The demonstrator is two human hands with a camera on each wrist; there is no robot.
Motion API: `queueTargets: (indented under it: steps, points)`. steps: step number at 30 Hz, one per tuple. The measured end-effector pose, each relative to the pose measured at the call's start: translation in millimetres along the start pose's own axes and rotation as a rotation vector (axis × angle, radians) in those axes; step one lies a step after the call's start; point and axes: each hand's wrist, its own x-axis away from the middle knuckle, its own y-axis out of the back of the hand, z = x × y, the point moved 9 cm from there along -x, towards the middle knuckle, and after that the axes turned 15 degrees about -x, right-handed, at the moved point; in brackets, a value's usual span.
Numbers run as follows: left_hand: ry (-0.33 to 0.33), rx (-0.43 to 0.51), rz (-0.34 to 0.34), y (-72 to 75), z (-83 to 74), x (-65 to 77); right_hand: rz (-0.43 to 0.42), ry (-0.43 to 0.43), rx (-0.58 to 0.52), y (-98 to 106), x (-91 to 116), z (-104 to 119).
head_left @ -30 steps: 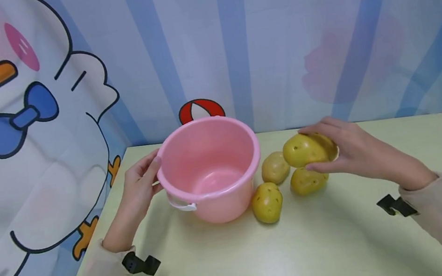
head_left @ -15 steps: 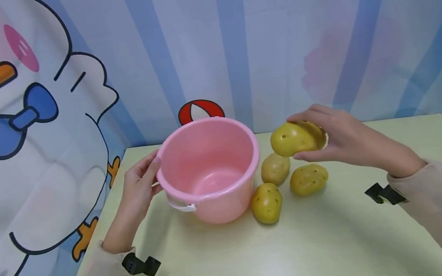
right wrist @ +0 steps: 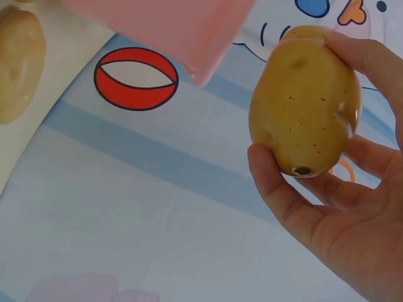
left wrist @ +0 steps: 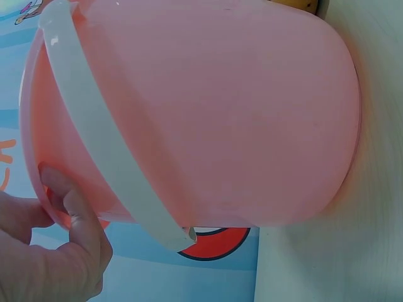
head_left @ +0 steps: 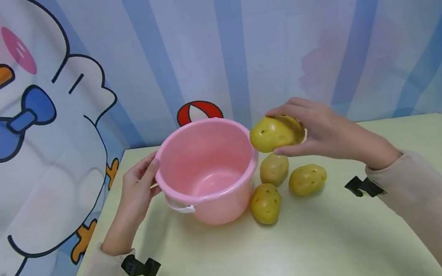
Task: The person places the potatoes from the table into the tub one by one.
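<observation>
A pink bucket (head_left: 222,208) stands upright on the table, its inside bare in the head view. My left hand (head_left: 136,187) pinches the bucket's rim at its left side, thumb and fingers on either side of the edge, as the left wrist view also shows. In my right hand (head_left: 317,129) a yellow potato (head_left: 275,132) is gripped between thumb and fingers, raised beside the bucket's right rim. The right wrist view shows this potato (right wrist: 305,107) from close up. Below it on the table lie three more potatoes: one near the bucket (head_left: 274,169), one in front (head_left: 265,204), one to the right (head_left: 307,179).
The bucket's white handle (head_left: 181,207) hangs down against its outside. A pale table (head_left: 239,267) carries everything. Behind it rises a blue striped cloth (head_left: 267,46), with a cartoon duck (head_left: 40,182) printed at the left.
My right hand has carried the potato left and up, from above the right-hand potato to the bucket's right rim. The left hand keeps its hold, and the bucket stays in place.
</observation>
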Motion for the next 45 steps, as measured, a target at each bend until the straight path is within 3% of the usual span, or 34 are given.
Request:
queueTargets:
  steps: [16,45]
  points:
    - [0.016,0.013,0.004,-0.7,4.2,0.5,0.038,0.011,-0.09,-19,-24,8]
    - [-0.013,0.015,0.0,-1.2,2.8,-1.3,0.087,0.046,-0.074,-31,-68,22]
